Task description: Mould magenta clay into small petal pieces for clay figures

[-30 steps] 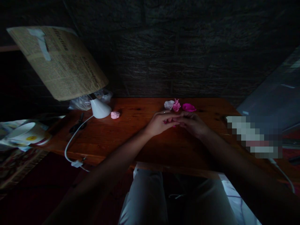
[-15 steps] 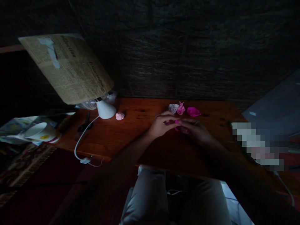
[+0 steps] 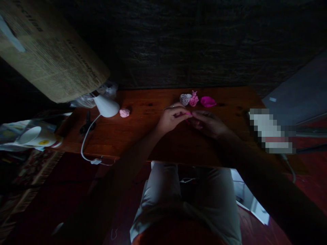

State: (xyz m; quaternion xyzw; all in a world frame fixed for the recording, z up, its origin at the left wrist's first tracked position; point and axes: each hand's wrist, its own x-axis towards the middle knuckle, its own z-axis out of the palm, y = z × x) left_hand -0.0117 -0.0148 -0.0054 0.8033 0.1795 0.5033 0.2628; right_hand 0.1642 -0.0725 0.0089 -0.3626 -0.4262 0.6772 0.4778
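My left hand and my right hand meet above the wooden table. Between their pinched fingertips is a small bright pink piece, mostly covered by the fingers; I cannot make out its material. Just beyond the hands lie a whitish crumpled piece, a pink crumpled figure-like piece and a flat magenta piece. A pale pink lump sits farther left, near the lamp.
A white lamp with a newspaper-covered shade stands at the left, its cord hanging over the front edge. Black scissors lie beside it. A white cup is at far left. A blurred-out object rests at the right.
The view has tilted downward, so the table and lamp appear higher. Both hands stay together on the pink piece, with only slight finger movement.
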